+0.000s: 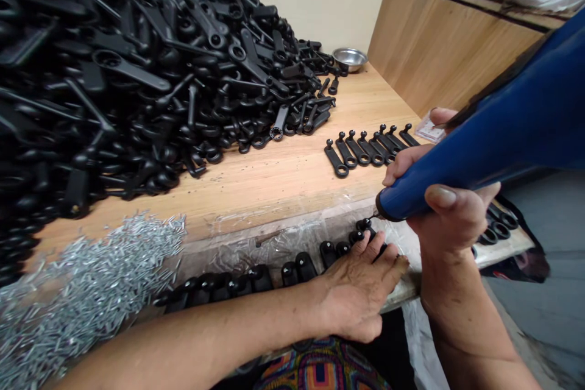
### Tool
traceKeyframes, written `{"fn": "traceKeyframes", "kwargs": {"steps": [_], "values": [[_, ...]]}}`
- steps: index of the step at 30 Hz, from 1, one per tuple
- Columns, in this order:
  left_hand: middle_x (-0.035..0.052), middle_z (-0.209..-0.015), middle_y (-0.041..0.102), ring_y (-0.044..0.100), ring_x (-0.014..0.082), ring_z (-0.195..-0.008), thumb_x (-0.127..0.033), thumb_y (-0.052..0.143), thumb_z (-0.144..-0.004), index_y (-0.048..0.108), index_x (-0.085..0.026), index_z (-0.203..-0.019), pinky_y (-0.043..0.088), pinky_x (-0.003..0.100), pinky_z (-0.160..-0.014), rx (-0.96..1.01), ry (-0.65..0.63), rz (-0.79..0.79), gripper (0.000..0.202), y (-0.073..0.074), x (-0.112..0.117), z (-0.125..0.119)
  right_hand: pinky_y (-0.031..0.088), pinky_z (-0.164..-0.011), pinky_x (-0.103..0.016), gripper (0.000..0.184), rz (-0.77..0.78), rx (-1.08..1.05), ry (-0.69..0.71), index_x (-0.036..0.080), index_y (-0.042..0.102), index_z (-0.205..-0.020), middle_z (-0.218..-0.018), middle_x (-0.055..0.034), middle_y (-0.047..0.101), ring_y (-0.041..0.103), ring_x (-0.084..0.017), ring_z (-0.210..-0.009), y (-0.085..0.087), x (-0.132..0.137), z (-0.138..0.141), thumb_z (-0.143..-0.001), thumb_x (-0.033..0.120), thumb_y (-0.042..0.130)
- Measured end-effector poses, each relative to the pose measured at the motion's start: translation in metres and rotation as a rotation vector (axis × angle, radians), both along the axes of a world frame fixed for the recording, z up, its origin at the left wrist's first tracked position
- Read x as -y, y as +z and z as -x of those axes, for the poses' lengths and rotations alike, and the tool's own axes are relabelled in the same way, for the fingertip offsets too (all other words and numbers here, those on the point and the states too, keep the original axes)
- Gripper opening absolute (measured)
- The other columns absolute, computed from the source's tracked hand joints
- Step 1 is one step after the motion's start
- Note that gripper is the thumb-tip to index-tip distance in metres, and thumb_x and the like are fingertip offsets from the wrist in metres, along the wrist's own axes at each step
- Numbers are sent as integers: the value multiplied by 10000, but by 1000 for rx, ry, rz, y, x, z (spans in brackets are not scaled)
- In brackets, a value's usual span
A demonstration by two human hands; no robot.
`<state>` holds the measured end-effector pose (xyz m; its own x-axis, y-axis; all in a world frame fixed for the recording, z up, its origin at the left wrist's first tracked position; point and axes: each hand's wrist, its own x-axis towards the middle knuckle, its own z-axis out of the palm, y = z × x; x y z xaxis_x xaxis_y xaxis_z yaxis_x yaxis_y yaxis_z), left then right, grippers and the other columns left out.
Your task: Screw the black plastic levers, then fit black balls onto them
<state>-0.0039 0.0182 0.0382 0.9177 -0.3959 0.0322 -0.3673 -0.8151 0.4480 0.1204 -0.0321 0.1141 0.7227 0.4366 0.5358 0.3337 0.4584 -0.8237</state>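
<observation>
My right hand is wrapped round a blue power tool whose tip points down at a black plastic part at the table's front edge. My left hand lies flat with its fingers stretched over the row of black parts lined up along that edge, pressing on the one under the tool tip. The parts are flat levers with a ring at one end.
A huge heap of the same black parts fills the left of the wooden table. Silver pins lie piled at the front left. A short row of parts, a steel bowl and a wooden panel are on the right.
</observation>
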Motion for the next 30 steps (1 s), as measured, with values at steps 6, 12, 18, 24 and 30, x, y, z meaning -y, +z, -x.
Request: {"fn": "traceKeyframes", "kwargs": {"steps": [6,12,18,24,30], "values": [[143,-1418,273,123,336,-1367,-311,609,-659,168,-96,-1392,145,479,-1141,-2,-2,-9,882,1,-1,0,434,-496,-313,672,58,20,-15,262,511,-1176,-698,9,587,534,-173,-556,-2,-1,1,-565,445,724],[155,-1416,282,141,351,-1360,-306,578,-675,187,-88,-1389,154,495,-1130,24,4,-22,842,-1,1,0,435,-525,-329,529,68,23,-15,257,575,-1052,-690,9,587,526,-174,-566,-3,-2,0,-577,399,762],[149,-1425,284,163,351,-1349,-290,537,-695,197,-74,-1390,98,489,-1141,67,24,-42,802,-4,4,2,442,-536,-323,249,170,83,-31,199,573,-688,-675,3,574,525,-157,-575,-6,-2,-1,-612,358,750],[152,-1404,292,164,340,-1344,-267,512,-691,212,-67,-1381,101,471,-1144,83,45,-33,779,-6,6,2,442,-567,-315,457,117,59,26,249,532,-967,-694,47,583,538,-145,-563,-11,-1,0,-581,193,770],[146,-1337,343,209,326,-1303,-267,556,-676,286,-76,-1328,130,469,-1134,96,62,-39,730,-1,6,0,442,-525,-329,443,88,148,52,242,543,-959,-690,27,595,541,-162,-546,-19,2,-4,-580,229,773]]}}
